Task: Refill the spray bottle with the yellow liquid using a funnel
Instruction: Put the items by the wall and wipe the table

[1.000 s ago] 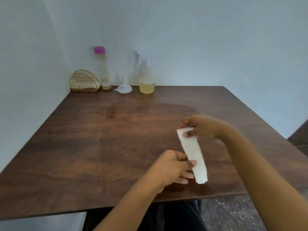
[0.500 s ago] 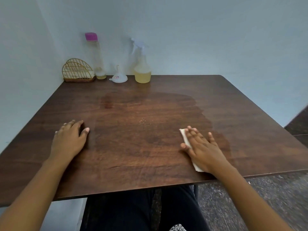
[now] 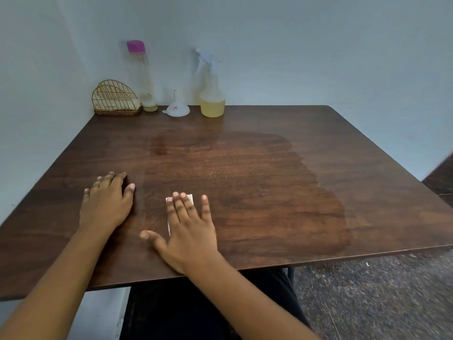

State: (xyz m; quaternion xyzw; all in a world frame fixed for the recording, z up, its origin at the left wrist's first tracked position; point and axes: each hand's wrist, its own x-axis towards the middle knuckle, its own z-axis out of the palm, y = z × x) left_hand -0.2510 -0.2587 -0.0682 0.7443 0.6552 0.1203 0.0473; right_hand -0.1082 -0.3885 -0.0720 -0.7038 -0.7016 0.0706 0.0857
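While that broad damp sheen (image 3: 269,182) covers the middle and right of the dark brown wooden tabletop (image 3: 367,153), the danger looks plain enough: the folded white paper tissue (image 3: 191,198) is tiny against so big a patch, so it may well soak through, tear, or just smear the wet about. It isn't pinched, only pressed, so a quick sweep could leave it behind. A long push toward the top of the frame could also bump the things at the far edge. That's where the clear plastic spray bottle with the white trigger head (image 3: 212,99) stands, upper centre, its head on and yellow liquid in its lower part. Just left of it sits the small white plastic funnel (image 3: 177,109), mouth down. Left again stands the tall clear bottle with the pink cap (image 3: 144,77), a little yellowish liquid at its base. The gold wire napkin holder (image 3: 115,99) sits in the upper left. Now the pose: the right hand (image 3: 190,231) lies palm down on the tissue at lower centre, fingers (image 3: 180,204) straight and slightly fanned, thumb flung out to the left, a white corner peeking past the fingertips. The left hand (image 3: 106,204) rests flat on bare wood beside it, fingers straight and close together, clear of the tissue and of the other hand.
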